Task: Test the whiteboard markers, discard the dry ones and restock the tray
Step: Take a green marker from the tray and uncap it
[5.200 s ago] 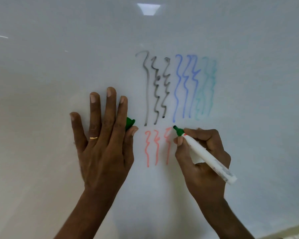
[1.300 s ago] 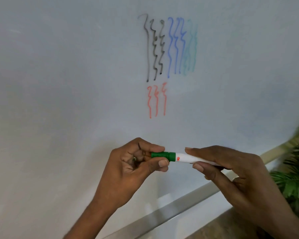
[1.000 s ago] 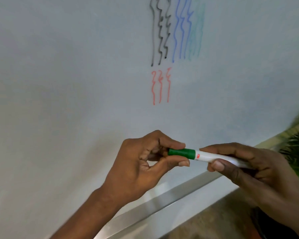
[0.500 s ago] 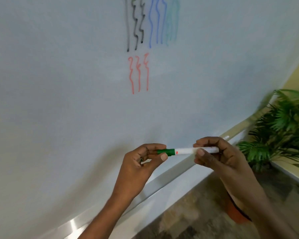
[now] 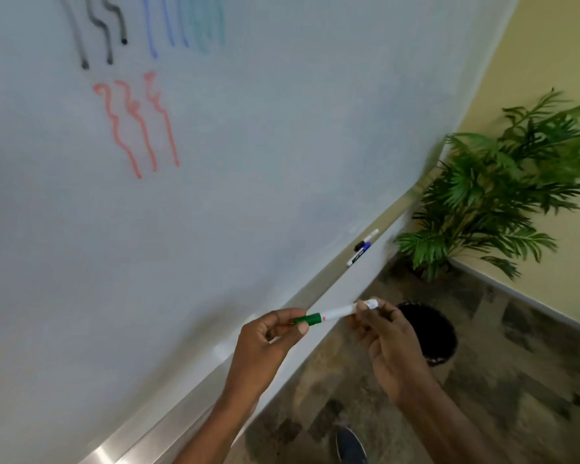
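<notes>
The left forearm and right forearm are bare — below them shows one dark navy shoe, round-toed.

The green marker: white barrel, green cap fitted, near-horizontal, cap end left, held before the tray. The black marker and blue marker: capped, caps adjacent, lying on the tray's far right.
</notes>
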